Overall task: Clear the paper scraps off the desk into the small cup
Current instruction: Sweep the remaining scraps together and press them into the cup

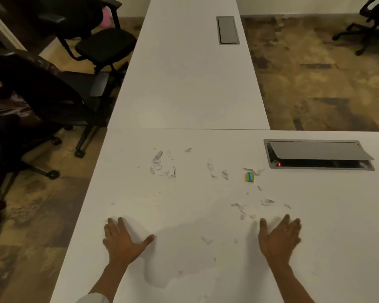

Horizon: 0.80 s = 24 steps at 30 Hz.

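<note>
Dim warm light; soft shadow on desk (184, 248) between hands; slight blur, wide-angle bending at edges.

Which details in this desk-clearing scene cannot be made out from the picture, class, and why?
- Small cup: nowhere in the head view; its place cannot be told.
- Print on the yellow and blue scrap: too small to read.
- Inside of the open cable box: hidden by its tilted lid and shadow, save a red light.
- Faint paper scraps between the left hand and right hand: white on the white desk, edges blurred.
</note>
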{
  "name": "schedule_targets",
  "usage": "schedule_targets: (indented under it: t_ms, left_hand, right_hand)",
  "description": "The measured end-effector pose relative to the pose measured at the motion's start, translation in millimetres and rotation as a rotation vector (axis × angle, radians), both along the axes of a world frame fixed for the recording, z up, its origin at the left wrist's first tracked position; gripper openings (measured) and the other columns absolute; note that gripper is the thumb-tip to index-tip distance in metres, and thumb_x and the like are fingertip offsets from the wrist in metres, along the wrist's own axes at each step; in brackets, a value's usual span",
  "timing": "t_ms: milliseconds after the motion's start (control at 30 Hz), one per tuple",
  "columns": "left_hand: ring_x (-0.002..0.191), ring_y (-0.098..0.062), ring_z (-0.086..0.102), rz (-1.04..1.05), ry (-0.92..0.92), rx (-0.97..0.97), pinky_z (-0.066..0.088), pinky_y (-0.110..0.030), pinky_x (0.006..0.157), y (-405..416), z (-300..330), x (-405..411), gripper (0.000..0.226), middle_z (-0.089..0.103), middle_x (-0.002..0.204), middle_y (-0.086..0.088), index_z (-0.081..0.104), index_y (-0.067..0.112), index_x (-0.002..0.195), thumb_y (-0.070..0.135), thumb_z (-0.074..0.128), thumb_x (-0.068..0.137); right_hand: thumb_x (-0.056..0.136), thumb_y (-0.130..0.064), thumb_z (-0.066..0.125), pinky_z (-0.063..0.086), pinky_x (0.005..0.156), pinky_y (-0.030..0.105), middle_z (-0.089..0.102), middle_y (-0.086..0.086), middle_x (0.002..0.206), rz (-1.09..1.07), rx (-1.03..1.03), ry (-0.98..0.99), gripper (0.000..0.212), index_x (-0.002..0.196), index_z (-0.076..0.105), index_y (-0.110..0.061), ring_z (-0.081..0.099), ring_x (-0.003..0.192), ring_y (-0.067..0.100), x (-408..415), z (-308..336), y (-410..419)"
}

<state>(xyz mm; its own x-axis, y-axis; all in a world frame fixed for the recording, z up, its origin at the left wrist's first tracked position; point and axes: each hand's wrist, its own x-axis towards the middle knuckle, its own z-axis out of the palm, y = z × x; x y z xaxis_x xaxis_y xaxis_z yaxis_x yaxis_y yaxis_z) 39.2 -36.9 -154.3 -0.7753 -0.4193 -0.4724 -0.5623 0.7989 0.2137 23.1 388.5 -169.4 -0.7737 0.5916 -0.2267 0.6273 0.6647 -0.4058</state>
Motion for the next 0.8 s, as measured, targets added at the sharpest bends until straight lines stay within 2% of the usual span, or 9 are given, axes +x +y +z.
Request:
schedule_targets:
  t_ms: [133,333,433,500,600,700,800]
  left_hand:
    - [0.143,-0.041,0.0,0.148,0.007,-0.049,0.016,-0.06,0.111,-17,3,-41,0.136,-0.005,0.156,-0.022,0.005,0.009,0.148,0.087,0.055,0.048]
    - [0.143,-0.041,-0.005,0.229,0.048,-0.008,0.006,-0.06,0.113,-17,-11,-85,0.138,-0.006,0.155,-0.026,0.005,0.007,0.148,0.094,0.045,0.048]
    - [0.144,-0.037,-0.005,0.097,0.168,0.04,0.004,-0.057,0.115,-2,-23,-92,0.136,-0.003,0.156,-0.024,0.004,0.003,0.148,0.095,0.032,0.052]
    - [0.146,-0.029,-0.009,-0.026,0.247,0.095,0.003,-0.054,0.117,11,-27,-95,0.131,-0.005,0.157,-0.019,0.001,0.004,0.149,0.094,0.032,0.058]
    - [0.145,-0.024,-0.014,-0.173,0.321,0.105,0.005,-0.05,0.118,20,-25,-112,0.128,-0.011,0.158,-0.012,-0.003,0.009,0.15,0.089,0.042,0.061]
    - [0.145,-0.03,-0.016,-0.331,0.347,0.061,0.001,-0.05,0.115,19,-15,-146,0.131,-0.012,0.158,-0.015,0.002,0.012,0.15,0.09,0.045,0.055]
    - [0.142,-0.037,-0.019,-0.424,0.277,0.028,0.0,-0.057,0.112,18,-4,-191,0.133,-0.015,0.157,-0.017,0.001,0.022,0.151,0.095,0.041,0.047]
  right_hand:
    - [0.081,-0.065,0.03,0.014,0.11,0.064,0.017,0.031,0.152,-0.03,0.025,-0.034,0.094,0.144,0.022,0.003,0.012,0.143,0.041,-32,-11,38]
    - [0.086,-0.068,0.022,0.007,0.117,0.055,0.018,0.02,0.156,0.115,0.014,0.115,0.09,0.147,0.022,-0.001,0.008,0.146,0.028,-68,-25,19]
    - [0.089,-0.066,0.023,0.004,0.12,0.047,0.013,0.01,0.159,0.253,-0.05,0.16,0.086,0.15,0.014,-0.006,0.001,0.148,0.016,-74,-25,-10]
    - [0.09,-0.063,0.028,0.002,0.12,0.038,0.004,0.0,0.161,0.411,-0.137,0.183,0.083,0.152,0.007,-0.013,-0.003,0.147,0.008,-72,-17,-30]
    - [0.09,-0.054,0.047,0.016,0.116,0.029,0.002,-0.011,0.16,0.504,-0.266,0.244,0.08,0.152,0.006,-0.025,0.006,0.146,0.006,-75,4,-43]
    - [0.086,-0.05,0.06,0.025,0.115,0.034,0.011,-0.005,0.159,0.475,-0.198,0.348,0.083,0.151,0.018,-0.02,0.014,0.146,0.01,-103,15,-30]
    - [0.082,-0.066,0.051,0.018,0.117,0.049,0.007,0.003,0.16,0.504,-0.1,0.226,0.089,0.15,0.021,-0.016,0.006,0.147,0.017,-142,14,-16]
